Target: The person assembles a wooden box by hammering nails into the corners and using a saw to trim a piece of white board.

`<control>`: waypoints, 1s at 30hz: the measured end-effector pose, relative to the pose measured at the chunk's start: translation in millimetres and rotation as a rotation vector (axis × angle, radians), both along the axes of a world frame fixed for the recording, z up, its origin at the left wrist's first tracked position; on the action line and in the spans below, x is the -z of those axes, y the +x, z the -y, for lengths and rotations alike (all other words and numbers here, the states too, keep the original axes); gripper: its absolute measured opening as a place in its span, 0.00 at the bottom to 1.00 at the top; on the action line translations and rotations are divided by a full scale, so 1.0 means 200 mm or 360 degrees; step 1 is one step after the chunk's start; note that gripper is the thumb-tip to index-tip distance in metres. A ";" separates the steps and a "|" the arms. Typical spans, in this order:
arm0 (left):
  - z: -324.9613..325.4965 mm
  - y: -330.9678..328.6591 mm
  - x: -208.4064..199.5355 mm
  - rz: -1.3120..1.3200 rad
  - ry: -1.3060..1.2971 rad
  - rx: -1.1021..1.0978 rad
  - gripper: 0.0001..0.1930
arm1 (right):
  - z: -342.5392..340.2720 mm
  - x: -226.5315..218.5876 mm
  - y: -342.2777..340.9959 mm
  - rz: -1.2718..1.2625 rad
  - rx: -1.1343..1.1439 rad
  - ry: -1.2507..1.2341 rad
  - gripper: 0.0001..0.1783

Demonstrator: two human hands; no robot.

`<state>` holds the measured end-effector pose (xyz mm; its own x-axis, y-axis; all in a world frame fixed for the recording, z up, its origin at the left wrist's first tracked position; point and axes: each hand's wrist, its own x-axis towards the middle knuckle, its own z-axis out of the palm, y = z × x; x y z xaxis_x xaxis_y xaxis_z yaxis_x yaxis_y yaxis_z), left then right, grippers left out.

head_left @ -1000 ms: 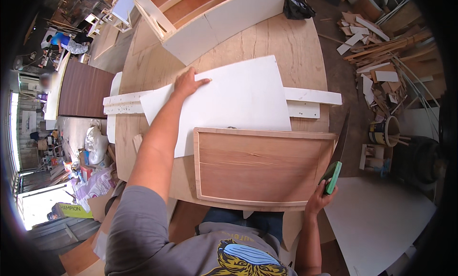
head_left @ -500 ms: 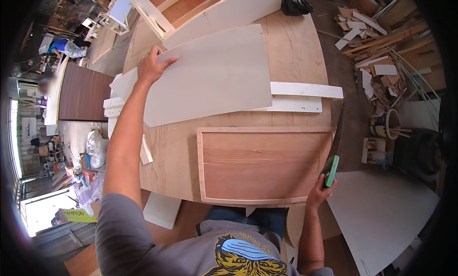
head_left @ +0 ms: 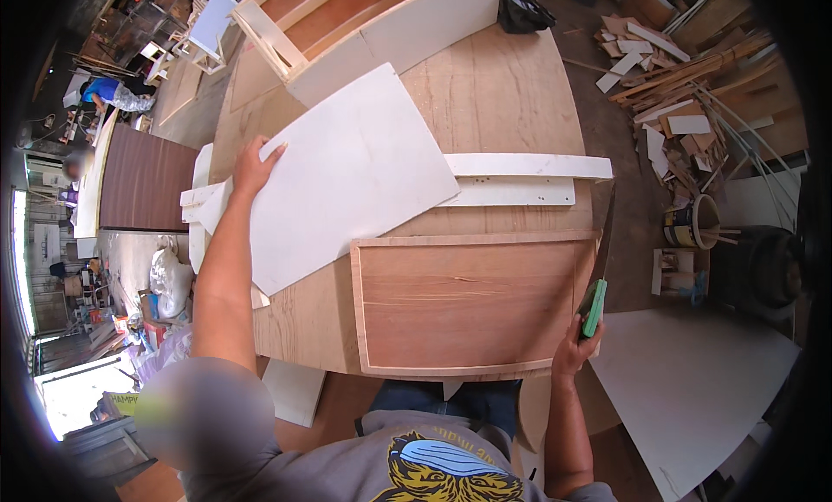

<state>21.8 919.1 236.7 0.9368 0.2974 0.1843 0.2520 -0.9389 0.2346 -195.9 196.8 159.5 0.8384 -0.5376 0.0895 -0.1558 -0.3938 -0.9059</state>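
A white flat panel (head_left: 351, 177) lies tilted across the worktable (head_left: 498, 90). My left hand (head_left: 255, 167) grips its upper left edge, thumb on top of the face and the other fingers at or under the edge. In my right hand (head_left: 574, 348) is a handsaw (head_left: 593, 309), held by its green handle, with its dark thin blade pointing away from me. The saw stands beside the right end of a shallow wooden frame with a reddish plywood face (head_left: 468, 303), which lies at the table's near edge. The panel's lower edge comes close to this frame's upper left corner.
Two white strips (head_left: 529, 166) lie behind the frame. A cabinet carcass (head_left: 373, 47) and a black plastic bag (head_left: 524, 9) sit at the far side. To the right are scrap wood (head_left: 646, 47), a bucket (head_left: 693, 222) and a large white sheet (head_left: 693, 381). A dark brown board (head_left: 147, 177) stands left.
My left hand has drawn the white panel toward me and turned it, so its right end now points farther away. The right hand still holds the saw in nearly the same place.
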 end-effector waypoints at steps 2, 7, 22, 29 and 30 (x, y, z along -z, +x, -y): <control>0.03 0.01 0.06 0.0007 0.0080 0.0076 0.29 | 0.00 -0.03 0.00 -0.0128 0.0074 0.0178 0.10; 0.15 0.09 0.23 -0.0383 0.0135 -0.0095 0.36 | -0.02 -0.12 0.02 -0.0114 0.0138 0.0244 0.10; 1.67 -0.03 0.46 0.0500 -0.0352 0.0488 0.28 | 0.35 -0.34 0.03 -0.0225 0.0094 0.0226 0.11; 3.25 -0.36 0.65 -0.0187 -0.0288 0.0938 0.33 | 0.55 -0.36 0.01 -0.0210 -0.0071 -0.0037 0.12; 3.35 -0.32 0.68 -0.0175 -0.0294 0.0786 0.32 | 0.57 -0.38 0.01 -0.0214 -0.0065 -0.0032 0.12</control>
<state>-42.5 249.1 101.5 0.9842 -0.1654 0.0638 -0.1770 -0.8975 0.4040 -193.8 83.6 235.9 0.8647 -0.5021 -0.0151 -0.2590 -0.4199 -0.8698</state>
